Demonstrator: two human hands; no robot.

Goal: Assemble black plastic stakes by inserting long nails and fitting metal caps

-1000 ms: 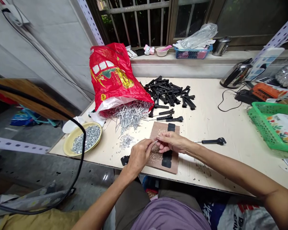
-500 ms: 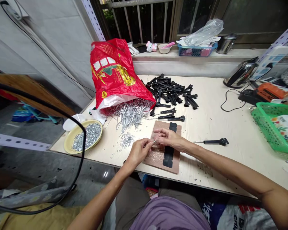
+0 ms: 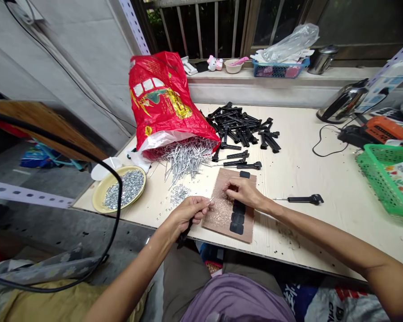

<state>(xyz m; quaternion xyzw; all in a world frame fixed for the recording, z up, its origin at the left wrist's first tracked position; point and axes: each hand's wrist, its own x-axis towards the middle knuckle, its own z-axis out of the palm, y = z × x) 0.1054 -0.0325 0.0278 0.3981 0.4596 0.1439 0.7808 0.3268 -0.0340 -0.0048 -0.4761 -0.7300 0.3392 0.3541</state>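
My left hand is closed around a thin metal rod with a black handle. The bright tip of the rod pokes out past my fingertips, and the handle hangs below the palm. Over a brown board, my right hand has its fingers curled together; whether a small piece is between them is hidden. Black rounded pads run down the board's right side, and pale specks cover its left part. Small metal rings lie loose left of the board.
A red bag spills thin metal rods. Behind the board is a heap of black handles. A yellow bowl of small metal pieces stands left; a black-handled rod and a green basket are right.
My hands have separated: the left turned and drew slightly left with the rod, showing the black handle, while the right moved a little right and curled its fingers. The view shifted slightly.
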